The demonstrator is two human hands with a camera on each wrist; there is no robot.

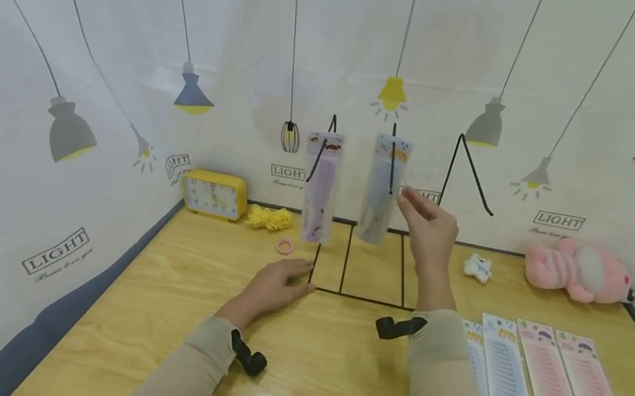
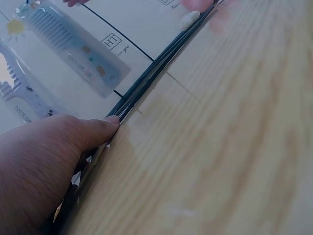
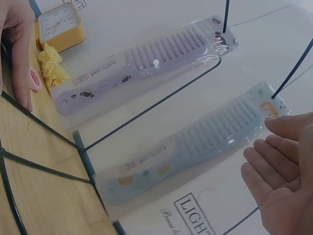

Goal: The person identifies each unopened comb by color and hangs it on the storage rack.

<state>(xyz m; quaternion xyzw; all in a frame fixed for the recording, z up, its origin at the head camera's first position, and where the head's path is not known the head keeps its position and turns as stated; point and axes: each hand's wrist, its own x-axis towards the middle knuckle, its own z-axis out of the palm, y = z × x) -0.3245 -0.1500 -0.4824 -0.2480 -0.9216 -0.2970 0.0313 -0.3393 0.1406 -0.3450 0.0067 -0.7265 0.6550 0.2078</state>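
Two packaged combs (image 1: 321,188) on black rack (image 1: 346,259). My left hand (image 1: 275,283), fingers extended, touches rack's base; right hand (image 1: 433,238), fingers loosely open, beside rack's blue comb (image 1: 377,202).

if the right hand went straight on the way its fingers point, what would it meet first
Probably the blue comb package hanging on the middle hook; the right hand is beside its edge, though whether they touch is hard to tell.

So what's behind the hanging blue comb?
Around the blue comb, printed white backdrop and, at its lower end, wooden table show; whatever sits directly behind is covered.
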